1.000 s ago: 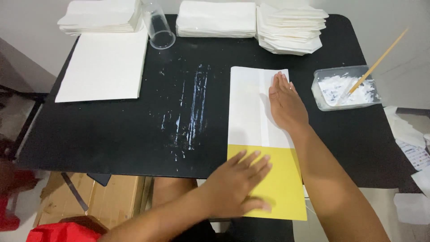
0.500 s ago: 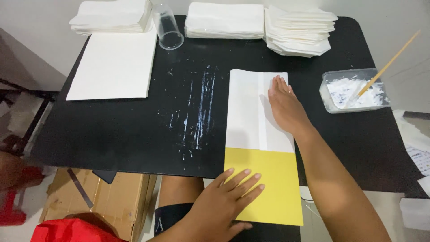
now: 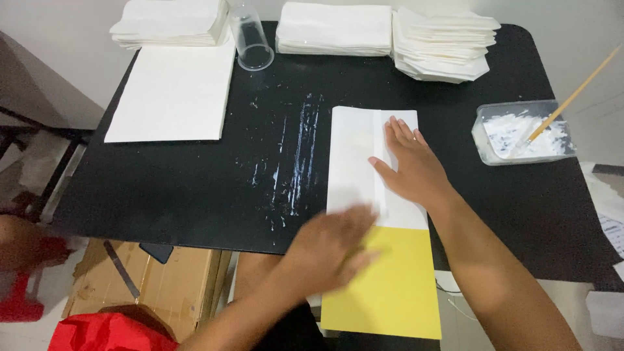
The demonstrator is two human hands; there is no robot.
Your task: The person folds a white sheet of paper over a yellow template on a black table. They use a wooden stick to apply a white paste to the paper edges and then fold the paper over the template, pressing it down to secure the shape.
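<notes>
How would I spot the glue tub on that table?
Start at the black table and go to its right edge. There sits a clear rectangular plastic tub of white paste, the only container with a thin wooden stick leaning out of it.

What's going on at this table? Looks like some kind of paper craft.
A person works at a black table smeared with white paste. Their right hand lies flat on a folded white paper piece, which overlaps a yellow sheet hanging over the near edge. Their left hand, blurred by motion, is at the seam between the two. To the right stands a clear tub of white paste with a wooden stick; stacks of folded white paper line the far edge.
</notes>
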